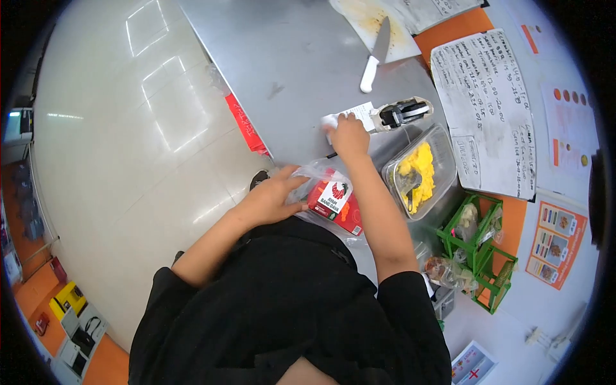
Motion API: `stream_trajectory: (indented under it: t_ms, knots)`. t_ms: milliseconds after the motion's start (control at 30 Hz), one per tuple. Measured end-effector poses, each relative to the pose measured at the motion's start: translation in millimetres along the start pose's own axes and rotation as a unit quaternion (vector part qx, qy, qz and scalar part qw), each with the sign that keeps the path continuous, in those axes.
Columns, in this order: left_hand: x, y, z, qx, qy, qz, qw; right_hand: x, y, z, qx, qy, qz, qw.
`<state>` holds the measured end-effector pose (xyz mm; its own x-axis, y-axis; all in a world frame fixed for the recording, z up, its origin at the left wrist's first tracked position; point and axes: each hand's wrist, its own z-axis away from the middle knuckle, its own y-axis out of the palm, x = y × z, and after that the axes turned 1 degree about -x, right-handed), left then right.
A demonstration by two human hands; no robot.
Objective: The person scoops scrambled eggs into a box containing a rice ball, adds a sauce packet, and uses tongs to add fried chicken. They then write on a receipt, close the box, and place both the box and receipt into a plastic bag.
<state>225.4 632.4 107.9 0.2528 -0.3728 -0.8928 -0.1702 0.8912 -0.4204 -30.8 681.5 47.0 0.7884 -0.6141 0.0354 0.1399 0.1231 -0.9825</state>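
A clear plastic bag [312,172] with a red-and-white printed food box [335,200] inside sits at the counter's near edge, against my body. My left hand [274,197] grips the bag's open side, thumb and fingers on either side of the plastic beside the box. Farther forward, my right hand [350,136] has its fingers closed on a white paper slip [329,122], slightly blurred. A printed receipt [362,114] lies just beyond those fingers. To its right is a light-coloured holder with a black device [403,114], whose exact kind I cannot make out.
A clear tub of yellow food [418,179] with a spoon stands right of my right forearm. A white-handled knife [376,58] rests partly on a cutting board [350,16]. Green baskets [475,247] and a handwritten sheet [484,115] line the wall side. The counter's left edge borders the tiled floor.
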Motion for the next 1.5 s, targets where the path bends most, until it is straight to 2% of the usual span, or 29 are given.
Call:
stream_trajectory:
  t_ms: [33, 133, 200, 267, 333, 433, 500, 567, 667, 700, 833, 933, 1033, 1133, 1300, 1400, 1500]
  knots:
    - [-1.2, 1.6, 1.6, -0.004, 0.001, 0.009, 1.0, -1.5, 1.2, -4.3, 0.0, 0.009, -0.004, 1.0]
    - [-3.7, 5.4, 5.3, -0.012, -0.005, 0.012, 1.0, -8.9, -19.5, 1.7, -0.044, 0.106, -0.131, 0.985]
    - [-0.8, 9.9, 4.7, -0.027, -0.001, 0.001, 1.0, -34.9, -18.7, -1.8, -0.179, 0.072, -0.173, 0.966]
    - [-1.0, 13.6, 3.4, -0.036, -0.01, -0.007, 0.999, -49.5, -41.8, 9.8, -0.134, 0.132, -0.425, 0.885]
    - [-5.3, 13.2, 1.4, -0.042, -0.034, -0.015, 0.998, -36.0, -88.7, 42.2, -0.161, 0.129, -0.614, 0.762]
    - [-8.0, 8.5, -5.8, -0.069, -0.045, 0.007, 0.997, -35.3, -124.5, 103.0, -0.236, -0.076, -0.423, 0.872]
    - [-11.0, 5.7, -9.9, -0.072, -0.057, 0.018, 0.996, -47.2, -118.6, 136.0, -0.172, -0.298, -0.282, 0.895]
    - [-12.8, 4.7, -14.4, -0.075, -0.061, 0.03, 0.995, -46.4, -114.4, 166.3, -0.02, -0.372, -0.238, 0.897]
    - [-15.8, 6.9, -19.2, -0.078, -0.06, 0.047, 0.994, -58.7, -71.4, 201.0, 0.086, -0.289, -0.125, 0.945]
    - [-17.8, 7.9, -19.6, -0.077, -0.061, 0.049, 0.994, -63.2, -63.6, 204.4, 0.086, -0.277, -0.177, 0.941]
    - [-29.0, 14.2, -17.9, -0.088, -0.06, 0.001, 0.994, -79.1, -44.4, 202.4, 0.034, -0.298, -0.096, 0.949]
    - [-34.8, 21.4, -15.5, -0.181, 0.094, -0.152, 0.967, -72.9, -40.6, 197.0, -0.017, -0.291, -0.057, 0.955]
    - [-50.4, 15.4, -10.5, -0.163, 0.055, -0.161, 0.972, -68.5, -43.7, 202.5, -0.05, -0.251, -0.075, 0.964]
    - [-78.4, 6.2, -6.1, -0.116, -0.083, -0.071, 0.987, -76.2, -45.0, 212.0, -0.108, -0.204, -0.088, 0.969]
    - [-75.7, 11.7, -5.6, -0.17, 0.027, -0.187, 0.967, -96.8, -41.5, 248.2, -0.197, -0.085, -0.109, 0.971]
    - [-76.5, 26.6, -8.8, -0.175, 0.064, -0.215, 0.959, -102.8, -39.8, 252.9, -0.197, -0.064, -0.184, 0.961]
    - [-72.3, 59.5, -21.8, -0.157, 0.118, -0.235, 0.952, -100.1, -26.0, 253.0, -0.182, -0.051, -0.194, 0.963]
